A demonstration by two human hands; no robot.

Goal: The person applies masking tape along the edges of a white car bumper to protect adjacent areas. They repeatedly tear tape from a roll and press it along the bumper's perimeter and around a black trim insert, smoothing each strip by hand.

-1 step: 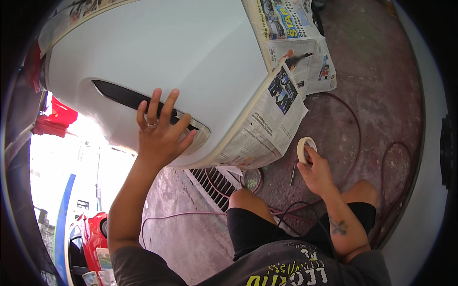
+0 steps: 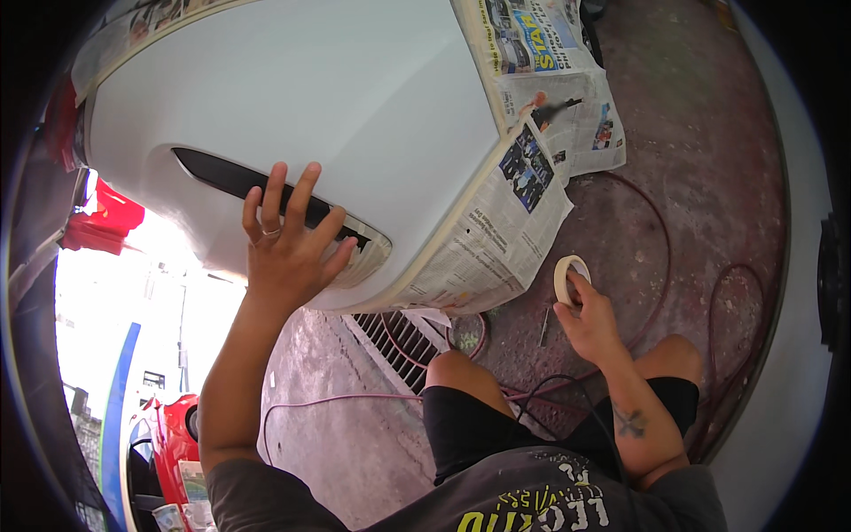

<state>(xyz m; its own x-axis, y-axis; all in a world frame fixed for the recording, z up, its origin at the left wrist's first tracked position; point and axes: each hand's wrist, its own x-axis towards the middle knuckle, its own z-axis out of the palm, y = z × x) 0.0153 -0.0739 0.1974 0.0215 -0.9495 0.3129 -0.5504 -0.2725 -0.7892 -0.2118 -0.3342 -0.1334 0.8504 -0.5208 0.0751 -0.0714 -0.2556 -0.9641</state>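
A pale grey car body panel (image 2: 337, 80) fills the upper part of the view, its edges covered with taped newspaper (image 2: 492, 235). Along it runs a long black insert (image 2: 213, 174), pointed at its left end. Newspaper and tape cover the insert's right end. My left hand (image 2: 288, 253) lies over the insert with its fingers spread, the fingertips reaching onto the grey panel above. Low on the right, my right hand (image 2: 585, 319) grips a roll of cream masking tape (image 2: 567, 279), held away from the panel.
Below the panel is a metal floor grate (image 2: 390, 350). A reddish hose (image 2: 656, 217) loops over the stained floor on the right, and a dark cable (image 2: 558, 379) crosses by my legs. A red car (image 2: 173, 452) stands at the lower left.
My left hand has slid slightly left along the black insert, uncovering more of the newspaper at its right end. My right hand and the tape roll have barely moved.
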